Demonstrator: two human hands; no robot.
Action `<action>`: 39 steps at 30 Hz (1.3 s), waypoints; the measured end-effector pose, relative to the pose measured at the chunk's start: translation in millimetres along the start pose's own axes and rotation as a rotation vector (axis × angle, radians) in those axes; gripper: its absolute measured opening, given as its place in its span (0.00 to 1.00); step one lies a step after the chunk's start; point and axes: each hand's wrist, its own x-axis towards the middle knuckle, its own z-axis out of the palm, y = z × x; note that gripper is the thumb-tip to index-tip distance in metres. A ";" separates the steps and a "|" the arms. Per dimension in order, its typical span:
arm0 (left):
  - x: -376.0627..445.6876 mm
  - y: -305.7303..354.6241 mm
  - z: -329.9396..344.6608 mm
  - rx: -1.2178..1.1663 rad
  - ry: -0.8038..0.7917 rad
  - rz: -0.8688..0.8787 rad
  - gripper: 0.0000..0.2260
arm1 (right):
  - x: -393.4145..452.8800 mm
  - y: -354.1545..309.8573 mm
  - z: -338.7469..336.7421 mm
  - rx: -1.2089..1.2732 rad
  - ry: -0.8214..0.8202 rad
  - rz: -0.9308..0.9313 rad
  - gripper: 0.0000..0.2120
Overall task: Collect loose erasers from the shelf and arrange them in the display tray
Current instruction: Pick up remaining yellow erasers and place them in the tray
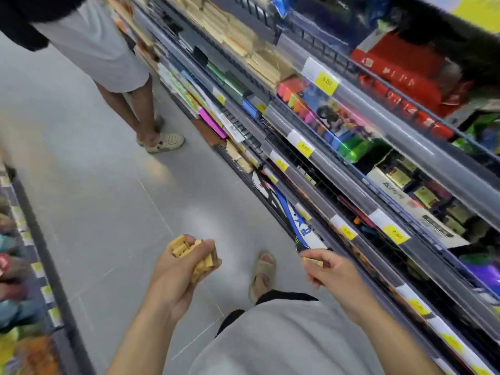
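My left hand (178, 272) is held over the aisle floor, closed around a bunch of small tan erasers (193, 254) that stick out above and beside the fingers. My right hand (330, 272) is near the shelf front, pinching a single tan eraser (313, 261) between thumb and fingers. A white display tray (400, 197) with dark and gold packets stands on a shelf at the right. Whether it is the tray for the erasers I cannot tell.
Store shelves (351, 147) with yellow price tags run along the right, stocked with coloured stationery. Another person (113, 66) in grey shorts and sandals stands in the aisle ahead. A second shelf edge (35, 239) lines the left. My sandalled foot (263, 274) is below.
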 end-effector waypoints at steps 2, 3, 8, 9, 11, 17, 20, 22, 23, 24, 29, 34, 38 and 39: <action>21.0 15.2 3.8 -0.012 0.034 0.000 0.22 | 30.5 -26.5 4.0 -0.004 -0.020 -0.018 0.08; 30.2 22.6 5.5 -0.014 0.048 0.002 0.23 | 44.8 -41.0 5.9 -0.013 -0.031 -0.030 0.08; 76.4 63.6 22.4 -0.034 0.074 0.025 0.23 | 107.8 -119.1 13.2 -0.039 -0.117 -0.110 0.10; 85.9 73.4 27.4 -0.034 0.071 0.033 0.22 | 117.8 -133.3 14.5 -0.035 -0.125 -0.121 0.11; 104.0 94.8 39.3 -0.033 0.045 0.050 0.23 | 134.3 -159.1 15.8 -0.004 -0.138 -0.158 0.13; 168.1 172.1 77.5 0.013 -0.092 0.091 0.24 | 165.1 -224.2 21.9 0.057 -0.091 -0.265 0.18; 198.6 217.5 106.3 0.066 -0.235 0.119 0.23 | 168.8 -253.1 26.3 0.107 -0.001 -0.300 0.17; 214.2 247.8 128.0 0.105 -0.363 0.139 0.20 | 166.5 -271.6 30.2 0.139 0.089 -0.325 0.15; 219.4 263.0 140.0 0.122 -0.419 0.145 0.19 | 164.4 -280.3 31.7 0.166 0.138 -0.343 0.14; 223.3 277.4 152.5 0.137 -0.468 0.152 0.20 | 161.5 -288.7 32.1 0.186 0.186 -0.362 0.13; 219.6 334.2 218.3 0.180 -0.700 0.208 0.21 | 138.0 -323.8 27.6 0.229 0.375 -0.484 0.07; 185.6 366.0 273.0 0.192 -0.925 0.257 0.22 | 109.1 -352.9 12.4 0.184 0.538 -0.549 0.14; 155.3 375.6 311.8 0.180 -1.131 0.252 0.25 | 82.2 -368.4 -6.7 0.328 0.557 -0.633 0.13; 147.5 376.3 321.3 0.180 -1.172 0.250 0.27 | 75.0 -372.5 -12.0 0.385 0.556 -0.649 0.13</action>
